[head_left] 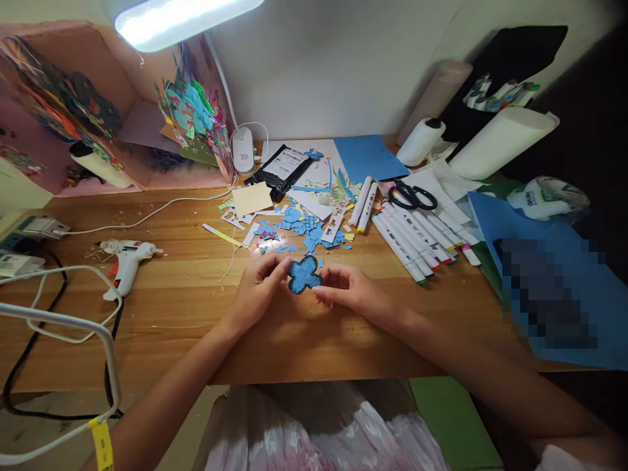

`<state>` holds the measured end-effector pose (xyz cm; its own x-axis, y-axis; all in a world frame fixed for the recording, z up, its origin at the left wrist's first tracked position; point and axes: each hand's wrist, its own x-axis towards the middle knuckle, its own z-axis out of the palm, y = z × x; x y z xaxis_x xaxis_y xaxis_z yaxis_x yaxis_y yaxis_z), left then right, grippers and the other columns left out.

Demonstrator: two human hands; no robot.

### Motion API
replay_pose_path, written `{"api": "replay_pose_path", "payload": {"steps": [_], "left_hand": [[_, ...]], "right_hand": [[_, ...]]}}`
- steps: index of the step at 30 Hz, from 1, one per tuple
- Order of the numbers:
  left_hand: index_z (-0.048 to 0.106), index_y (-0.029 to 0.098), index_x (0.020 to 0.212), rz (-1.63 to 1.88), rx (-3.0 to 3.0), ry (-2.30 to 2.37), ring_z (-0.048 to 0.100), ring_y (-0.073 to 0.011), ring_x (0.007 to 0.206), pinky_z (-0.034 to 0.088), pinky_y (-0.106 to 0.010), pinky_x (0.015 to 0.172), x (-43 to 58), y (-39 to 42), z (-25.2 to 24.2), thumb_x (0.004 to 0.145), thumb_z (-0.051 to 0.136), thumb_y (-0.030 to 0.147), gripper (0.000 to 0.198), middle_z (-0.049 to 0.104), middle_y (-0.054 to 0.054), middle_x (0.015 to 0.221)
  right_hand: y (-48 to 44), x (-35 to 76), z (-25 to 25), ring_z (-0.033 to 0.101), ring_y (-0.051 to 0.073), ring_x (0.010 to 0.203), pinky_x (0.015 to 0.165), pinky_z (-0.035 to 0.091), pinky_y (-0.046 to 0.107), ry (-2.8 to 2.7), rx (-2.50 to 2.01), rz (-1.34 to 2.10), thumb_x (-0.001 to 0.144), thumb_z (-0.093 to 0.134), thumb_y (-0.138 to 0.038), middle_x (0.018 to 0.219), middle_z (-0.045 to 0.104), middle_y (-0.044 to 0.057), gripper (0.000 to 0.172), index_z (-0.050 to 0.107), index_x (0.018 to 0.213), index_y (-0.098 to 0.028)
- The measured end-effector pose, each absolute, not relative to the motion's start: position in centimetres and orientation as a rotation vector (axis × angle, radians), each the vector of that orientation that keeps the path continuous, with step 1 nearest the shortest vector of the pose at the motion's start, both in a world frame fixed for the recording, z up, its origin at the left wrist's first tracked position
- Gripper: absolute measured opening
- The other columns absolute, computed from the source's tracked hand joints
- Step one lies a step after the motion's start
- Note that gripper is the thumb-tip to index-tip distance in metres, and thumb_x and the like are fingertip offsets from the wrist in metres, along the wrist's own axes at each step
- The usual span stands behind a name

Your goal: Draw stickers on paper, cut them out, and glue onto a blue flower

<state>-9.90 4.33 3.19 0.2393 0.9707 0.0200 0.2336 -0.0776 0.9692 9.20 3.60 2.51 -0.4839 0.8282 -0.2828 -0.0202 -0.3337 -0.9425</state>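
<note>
A blue flower-shaped paper cutout (305,275) with a dark outline is held between both hands, over the near middle of the desk. My left hand (262,281) pinches its left petal between thumb and fingers. At the lower right petal, my right hand (341,286) grips the edge with thumb and curled fingertips. Just beyond the hands lies a heap of small blue paper scraps (309,226). A cream paper square (252,198) rests behind the scraps on the left.
A white hot glue gun (128,261) lies at the left, near tangled cables. Several markers (405,245) and black-handled scissors (412,195) are at the right. Blue sheets (564,275), paper rolls (505,140) and a pink box (108,85) surround the desk (196,229). A lamp (189,23) hangs above.
</note>
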Motion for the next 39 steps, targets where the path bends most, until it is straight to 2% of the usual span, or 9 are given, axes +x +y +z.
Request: {"api": "replay_pose_path", "payload": {"steps": [6,11,15,17,21,26,29,39], "left_hand": [[0.050,0.015,0.064,0.854,1.582,1.122,0.040,-0.0104,0.061,0.031,-0.022,0.057,-9.9,4.2,3.1,0.084,0.052,0.035,0.028,0.044,0.002,0.062],[0.052,0.015,0.067,0.679,1.613,1.039,0.042,-0.0106,0.061,0.033,-0.022,0.056,-9.7,3.8,3.1,0.081,0.055,0.037,0.026,0.046,0.002,0.064],[0.056,0.016,0.078,0.787,1.510,1.071,0.047,-0.0115,0.067,0.039,-0.023,0.062,-9.6,4.0,3.2,0.085,0.049,0.037,0.023,0.052,0.000,0.074],[0.057,0.016,0.081,0.843,1.430,1.093,0.050,-0.0113,0.069,0.041,-0.022,0.064,-9.6,4.2,3.1,0.083,0.053,0.036,0.020,0.054,0.000,0.077],[0.057,0.015,0.076,0.873,1.294,1.093,0.052,-0.0095,0.062,0.042,-0.020,0.059,-9.6,4.5,2.9,0.077,0.063,0.034,0.020,0.055,0.001,0.071],[0.056,0.015,0.077,0.937,1.231,1.135,0.055,-0.0085,0.062,0.044,-0.020,0.061,-9.6,4.7,2.7,0.077,0.062,0.035,0.021,0.057,0.002,0.072],[0.054,0.015,0.077,0.929,1.206,1.129,0.057,-0.0091,0.062,0.045,-0.021,0.061,-9.7,4.7,2.8,0.077,0.062,0.035,0.022,0.058,0.002,0.071],[0.050,0.016,0.076,0.632,1.324,0.943,0.058,-0.0117,0.064,0.045,-0.025,0.063,-9.5,3.9,2.3,0.077,0.062,0.034,0.022,0.058,0.001,0.069]], "right_hand": [[4.4,9.8,2.6,0.053,0.009,0.054,0.053,0.045,0.022,-1.239,-1.098,1.675,0.074,0.065,-0.034,0.065,0.061,-0.002,0.021,0.053,0.071,-0.017],[4.9,10.1,2.4,0.055,0.009,0.057,0.052,0.045,0.021,-1.252,-1.100,1.648,0.075,0.064,-0.034,0.064,0.059,-0.002,0.020,0.055,0.073,-0.016],[4.9,10.1,2.2,0.056,0.011,0.063,0.053,0.043,0.021,-1.350,-1.120,1.661,0.076,0.064,-0.032,0.066,0.060,-0.001,0.018,0.056,0.073,-0.016],[4.9,10.1,2.1,0.057,0.011,0.065,0.055,0.043,0.021,-1.394,-1.136,1.665,0.076,0.064,-0.032,0.067,0.061,0.000,0.018,0.056,0.073,-0.016],[4.8,10.0,1.9,0.056,0.011,0.063,0.055,0.044,0.022,-1.400,-1.164,1.662,0.076,0.063,-0.036,0.068,0.061,0.000,0.021,0.056,0.073,-0.017],[4.5,9.8,1.9,0.055,0.011,0.062,0.055,0.044,0.023,-1.454,-1.189,1.705,0.066,0.072,-0.037,0.073,0.061,0.000,0.027,0.057,0.075,-0.017],[4.5,9.8,2.1,0.054,0.011,0.058,0.054,0.044,0.023,-1.446,-1.203,1.673,0.068,0.070,-0.039,0.067,0.060,-0.001,0.026,0.056,0.070,-0.017],[5.1,10.1,2.6,0.054,0.011,0.060,0.054,0.045,0.023,-1.378,-1.182,1.549,0.074,0.063,-0.039,0.068,0.058,0.000,0.023,0.058,0.073,-0.016]]}}
